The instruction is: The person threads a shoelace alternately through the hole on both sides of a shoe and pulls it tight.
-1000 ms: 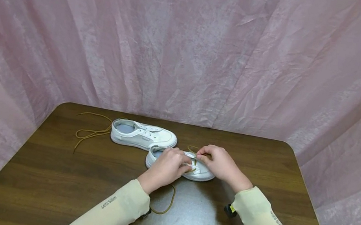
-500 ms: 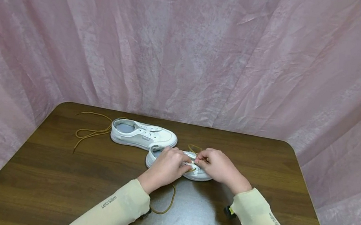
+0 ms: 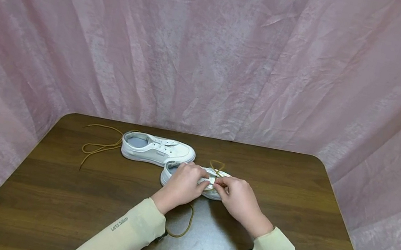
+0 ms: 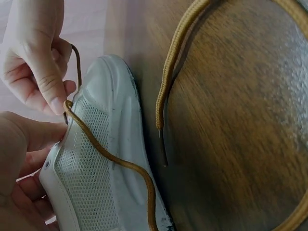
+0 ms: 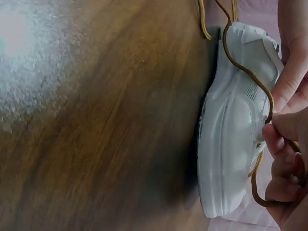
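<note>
Golden-brown braided cord lace (image 4: 114, 159) sits pinched in our right hand (image 3: 240, 197) near the eyelets (image 4: 47, 164) of the nearer white mesh-sided shoe (image 4: 124, 134) on the wood-grain worktop (image 3: 91, 204), our left hand (image 3: 183, 183) seemingly clamped on that shoe, so we should draw evenly, untwisted.

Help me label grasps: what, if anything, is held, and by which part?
Left grip: white mesh shoe, by its eyelet area. Right grip: brown braided cord lace; exact part unclear.

The person's arms (image 3: 122, 234) stretch forward and converge; the left hand (image 3: 185, 181) curves its fingers (image 3: 199, 171) near the right hand (image 3: 241, 198), whose thumb and fingertips pinch.
</note>
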Motion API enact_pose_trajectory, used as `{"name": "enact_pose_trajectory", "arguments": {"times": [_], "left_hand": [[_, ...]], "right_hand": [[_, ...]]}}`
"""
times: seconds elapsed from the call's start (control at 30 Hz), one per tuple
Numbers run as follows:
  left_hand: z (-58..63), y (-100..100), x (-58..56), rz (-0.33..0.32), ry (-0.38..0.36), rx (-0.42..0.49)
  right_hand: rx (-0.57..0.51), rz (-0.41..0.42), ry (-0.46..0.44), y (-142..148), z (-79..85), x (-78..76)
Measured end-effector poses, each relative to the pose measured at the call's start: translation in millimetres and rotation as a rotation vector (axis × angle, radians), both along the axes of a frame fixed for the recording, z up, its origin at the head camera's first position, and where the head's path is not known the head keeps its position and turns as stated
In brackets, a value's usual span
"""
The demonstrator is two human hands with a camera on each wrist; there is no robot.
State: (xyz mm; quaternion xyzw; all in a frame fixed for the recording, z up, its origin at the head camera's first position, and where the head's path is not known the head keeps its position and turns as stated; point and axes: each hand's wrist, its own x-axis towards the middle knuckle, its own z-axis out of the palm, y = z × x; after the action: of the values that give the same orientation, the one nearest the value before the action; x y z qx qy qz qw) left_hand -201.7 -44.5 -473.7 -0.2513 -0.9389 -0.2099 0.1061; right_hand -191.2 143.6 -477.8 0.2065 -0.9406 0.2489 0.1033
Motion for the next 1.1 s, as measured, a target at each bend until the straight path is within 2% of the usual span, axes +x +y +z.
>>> {"name": "enact_pose_trajectory", "arguments": {"times": [0.23, 0.37, 0.57, 0.77, 0.93, 1.1], "left_hand": [[0.8, 1, -0.1, -0.006, 0.002, 0.000], [2.0, 2, 1.2, -0.005, 0.017, -0.010], [4.3, 3, 2.9, -0.010, 0.025, -0.016], [4.6, 3, 2.7, -0.008, 0.024, -0.032], [6.4, 4, 2.0, -0.010, 0.001, -0.024], [8.5, 4, 0.5, -0.010, -0.033, 0.000]], "right_hand": [[0.012, 0.015, 0.119, -4, 1.4, 4.9], [0.014, 0.012, 0.126, -8, 1.6, 7.1], [0.007, -0.042, 0.129, -14, 1.3, 8.3], [-0.021, -0.025, 0.174, -18, -3.7, 10.5], [-0.031, -0.064, 0.220, -18, -9.3, 13.1], [-0.051, -0.068, 0.241, -17, -12.3, 14.2]]}}
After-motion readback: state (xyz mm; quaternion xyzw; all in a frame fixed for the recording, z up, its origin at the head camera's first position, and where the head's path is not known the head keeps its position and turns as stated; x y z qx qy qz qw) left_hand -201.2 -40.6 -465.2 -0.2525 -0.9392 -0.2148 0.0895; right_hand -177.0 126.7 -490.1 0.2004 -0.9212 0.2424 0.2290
